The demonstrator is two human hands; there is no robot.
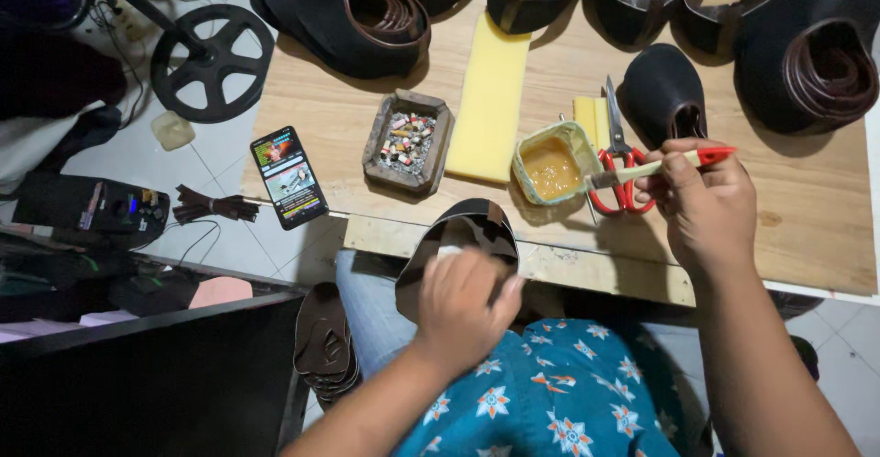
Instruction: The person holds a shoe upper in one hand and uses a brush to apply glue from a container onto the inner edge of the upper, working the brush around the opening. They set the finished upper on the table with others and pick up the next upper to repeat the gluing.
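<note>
Left hand (467, 306) gripping dark shoe upper (463, 232) at six o'clock, off the edge of wooden table (807, 209); right hand (701, 205) clasping brush (655, 168) at three o'clock. Beside bristles, glue pot (550, 164) with amber glue. At nine o'clock, ashtray (408, 141) full of butts. White tiled floor (220, 145) below.

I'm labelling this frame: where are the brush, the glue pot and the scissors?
brush (642, 170), head view, on its pale handle beside the right hand.
glue pot (550, 165), head view, on the amber glue inside.
scissors (612, 113), head view, on the blades.
</note>
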